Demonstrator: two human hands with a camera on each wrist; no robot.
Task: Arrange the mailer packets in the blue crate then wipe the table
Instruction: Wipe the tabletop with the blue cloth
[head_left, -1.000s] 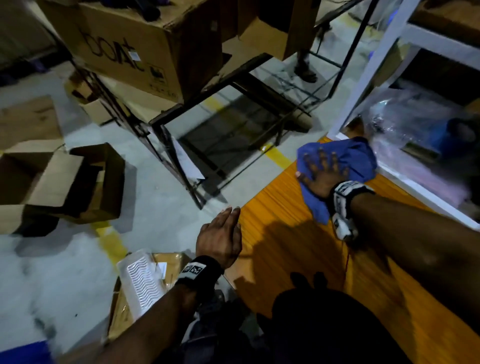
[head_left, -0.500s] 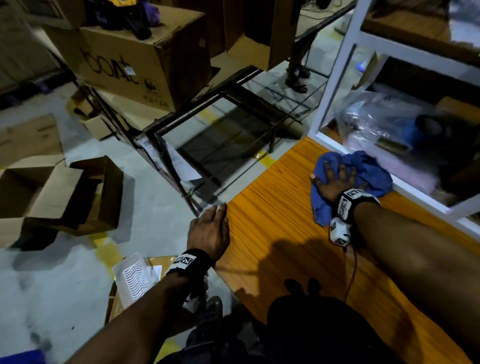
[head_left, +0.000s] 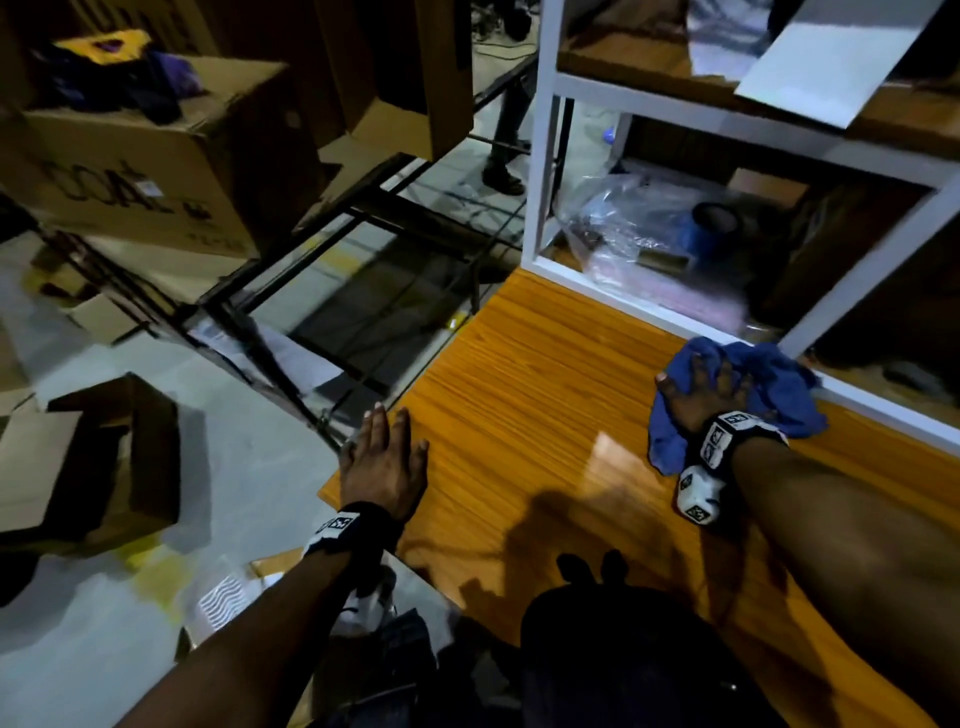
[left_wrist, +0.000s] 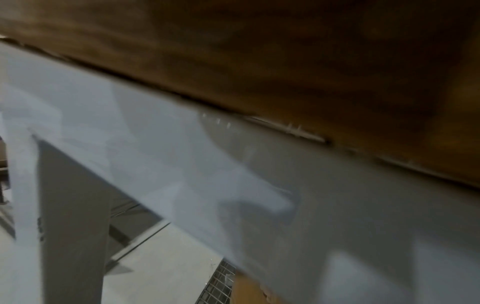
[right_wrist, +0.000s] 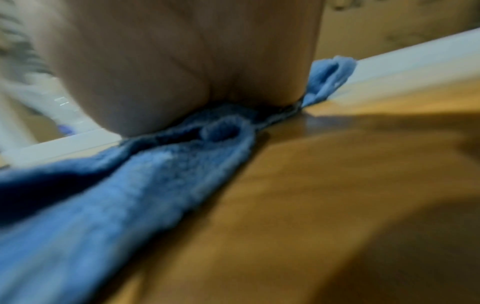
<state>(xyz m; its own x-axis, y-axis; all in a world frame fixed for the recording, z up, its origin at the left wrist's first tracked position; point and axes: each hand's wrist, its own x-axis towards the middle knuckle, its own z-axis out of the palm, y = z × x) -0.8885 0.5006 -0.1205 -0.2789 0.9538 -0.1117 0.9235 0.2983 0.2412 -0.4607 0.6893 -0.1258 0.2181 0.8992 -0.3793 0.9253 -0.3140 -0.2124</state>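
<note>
So this is the wiping part of the job. No mailer packets and no blue crate show up in any view right now, so I can't say where they ended up; going by the bare wood I'd guess the packing half is done, but that's a guess.

The right hand (head_left: 711, 387) is pressed flat on a bunched-up blue cloth (head_left: 779, 384), fingers spread out straight, not gripping it. The cloth sits on the orange desk (head_left: 519, 415) right up against the white frame of the shelf (head_left: 883, 410) at the back edge. The right wrist view shows the same thing: palm squashing the cloth (right_wrist: 155, 185) onto the wood, with one corner of it riding up against the white rail. The left hand (head_left: 382, 457) is flat with straight fingers on the left edge of the desk, holding nothing, looks like it's just bracing. The two hands are well apart. The left wrist view is mostly blur, floor and the underside of something brown, not much use.

Compared to a second ago, the cloth and right hand have slid to the right along the back of the desk, away from the far-left corner where they were, so the stroke is running along the shelf rail. The left hand has barely shifted along its edge.

Next move, I reckon: keep the palm pressure on and pull the cloth back toward the body or sweep left again to cover the middle strip. The cloth is pretty scrunched, so flattening it would cover more.
</note>
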